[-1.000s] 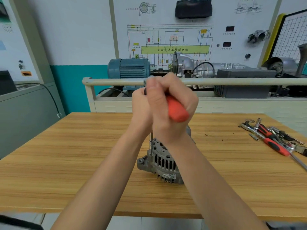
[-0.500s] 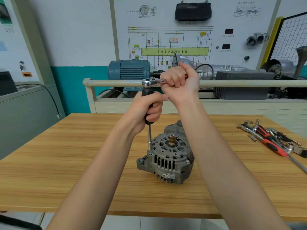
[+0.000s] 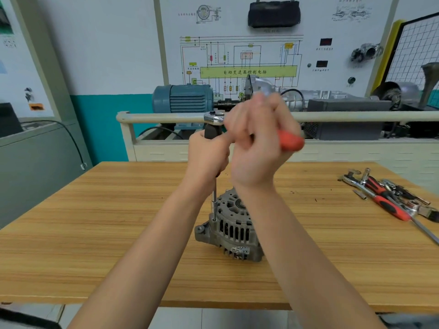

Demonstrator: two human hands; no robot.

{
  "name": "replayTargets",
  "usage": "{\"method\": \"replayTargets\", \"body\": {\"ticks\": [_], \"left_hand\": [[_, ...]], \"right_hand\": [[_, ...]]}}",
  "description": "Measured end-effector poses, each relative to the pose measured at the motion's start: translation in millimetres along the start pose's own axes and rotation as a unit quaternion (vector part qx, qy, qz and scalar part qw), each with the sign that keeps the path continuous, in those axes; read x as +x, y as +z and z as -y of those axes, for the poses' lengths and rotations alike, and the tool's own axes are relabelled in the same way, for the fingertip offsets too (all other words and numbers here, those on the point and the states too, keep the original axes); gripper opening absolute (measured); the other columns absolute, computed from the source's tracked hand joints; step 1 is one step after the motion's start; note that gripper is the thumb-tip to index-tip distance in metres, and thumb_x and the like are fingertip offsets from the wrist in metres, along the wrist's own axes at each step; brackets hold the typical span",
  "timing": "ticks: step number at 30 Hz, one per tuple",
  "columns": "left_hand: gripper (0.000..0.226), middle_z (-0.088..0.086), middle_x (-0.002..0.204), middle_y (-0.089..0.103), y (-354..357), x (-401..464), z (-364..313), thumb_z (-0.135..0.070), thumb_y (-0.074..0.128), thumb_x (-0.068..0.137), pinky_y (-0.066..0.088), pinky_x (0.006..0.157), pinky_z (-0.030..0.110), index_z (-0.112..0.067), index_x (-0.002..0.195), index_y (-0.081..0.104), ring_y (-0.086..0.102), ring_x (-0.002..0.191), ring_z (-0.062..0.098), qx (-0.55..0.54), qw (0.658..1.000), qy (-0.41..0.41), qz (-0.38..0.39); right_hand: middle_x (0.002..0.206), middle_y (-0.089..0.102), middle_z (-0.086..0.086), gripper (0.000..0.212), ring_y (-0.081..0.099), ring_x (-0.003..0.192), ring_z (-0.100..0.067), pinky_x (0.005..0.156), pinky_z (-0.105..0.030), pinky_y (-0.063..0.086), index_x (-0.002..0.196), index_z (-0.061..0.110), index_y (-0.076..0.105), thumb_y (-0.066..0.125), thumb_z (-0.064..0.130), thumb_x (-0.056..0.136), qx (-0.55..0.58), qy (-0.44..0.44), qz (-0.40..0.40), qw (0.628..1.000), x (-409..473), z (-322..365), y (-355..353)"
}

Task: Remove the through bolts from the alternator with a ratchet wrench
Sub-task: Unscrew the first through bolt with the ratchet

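Right hand (image 3: 256, 148) has swung the red-handled chrome ratchet wrench (image 3: 291, 140) round toward me, gripping its handle | left hand (image 3: 207, 154) wraps the black extension above the one grey ribbed cast-metal alternator (image 3: 234, 230) on the wooden table (image 3: 95, 233) | board behind alternator reads 自动变速器控制电脑 | spare tools right of alternator, too jumbled to count.

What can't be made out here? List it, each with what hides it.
Head view only:
- Through bolt head: hidden inside the socket on the extension bar, at the alternator rim.
- Ratchet wrench handle: mostly covered by the right hand, and motion-blurred.
- Extension grip: wrapped by the left hand.
- Alternator pulley end: behind the right wrist.
- Tool pile: cut off by the right edge.
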State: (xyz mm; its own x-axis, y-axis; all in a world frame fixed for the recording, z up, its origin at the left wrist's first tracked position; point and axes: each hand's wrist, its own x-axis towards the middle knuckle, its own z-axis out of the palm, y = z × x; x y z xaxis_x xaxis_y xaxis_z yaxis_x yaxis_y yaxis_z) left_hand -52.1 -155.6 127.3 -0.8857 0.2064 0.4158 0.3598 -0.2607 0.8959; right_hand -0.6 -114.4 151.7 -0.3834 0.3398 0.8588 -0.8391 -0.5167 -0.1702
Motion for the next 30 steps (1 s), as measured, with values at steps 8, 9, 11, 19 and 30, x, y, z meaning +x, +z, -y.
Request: {"method": "replayTargets", "body": {"ticks": [8, 9, 11, 19, 30], "left_hand": [[0.031, 0.000, 0.046, 0.041, -18.1, 11.7, -8.9, -0.001, 0.064, 0.080, 0.032, 0.046, 0.026, -0.012, 0.057, 0.046, 0.036, 0.042, 0.018, -0.010, 0.989, 0.016, 0.145], [0.031, 0.000, 0.045, 0.039, -17.9, 11.8, -10.9, -0.004, 0.063, 0.080, 0.030, 0.044, 0.025, -0.013, 0.055, 0.045, 0.035, 0.040, 0.017, -0.023, 0.985, 0.009, 0.170], [0.034, -0.003, 0.041, 0.032, -19.2, 11.5, -11.6, -0.012, 0.060, 0.079, 0.024, 0.039, 0.020, -0.015, 0.051, 0.040, 0.028, 0.035, 0.012, -0.054, 0.974, -0.017, 0.218], [0.040, -0.008, 0.041, 0.029, -11.8, 11.4, -4.2, 0.000, 0.055, 0.087, 0.018, 0.037, 0.016, -0.019, 0.058, 0.034, 0.020, 0.035, 0.007, -0.026, 0.998, 0.007, 0.052], [0.026, -0.003, 0.045, 0.041, -17.5, 12.8, -8.2, -0.006, 0.062, 0.082, 0.029, 0.042, 0.022, -0.015, 0.063, 0.045, 0.033, 0.041, 0.013, -0.035, 0.992, -0.003, 0.124]], "right_hand": [[0.028, 0.020, 0.003, 0.065, 0.007, 0.033, -0.009, 0.035, -0.019, 0.017, 0.032, 0.013, 0.032, 0.030, 0.018, 0.097, 0.249, 0.284, -0.223, 0.899, 56.6, -8.0, -52.1], [0.027, 0.020, 0.002, 0.068, 0.005, 0.036, -0.008, 0.035, -0.019, 0.015, 0.031, 0.012, 0.031, 0.029, 0.019, 0.098, 0.283, 0.311, -0.220, 0.880, 60.2, -12.6, -57.0], [0.026, 0.020, 0.001, 0.069, 0.004, 0.037, -0.007, 0.034, -0.019, 0.014, 0.029, 0.011, 0.030, 0.029, 0.020, 0.098, 0.299, 0.330, -0.224, 0.867, 63.9, -17.0, -59.1], [0.038, 0.025, 0.003, 0.044, 0.022, 0.036, -0.014, 0.044, -0.028, 0.024, 0.050, 0.018, 0.035, 0.039, 0.008, 0.093, -0.014, 0.048, -0.124, 0.991, 15.7, 0.4, -9.3], [0.034, 0.024, 0.006, 0.048, 0.019, 0.032, -0.009, 0.042, -0.023, 0.022, 0.045, 0.016, 0.034, 0.036, 0.010, 0.093, 0.034, 0.081, -0.108, 0.990, 29.5, 6.0, -22.3]]}}
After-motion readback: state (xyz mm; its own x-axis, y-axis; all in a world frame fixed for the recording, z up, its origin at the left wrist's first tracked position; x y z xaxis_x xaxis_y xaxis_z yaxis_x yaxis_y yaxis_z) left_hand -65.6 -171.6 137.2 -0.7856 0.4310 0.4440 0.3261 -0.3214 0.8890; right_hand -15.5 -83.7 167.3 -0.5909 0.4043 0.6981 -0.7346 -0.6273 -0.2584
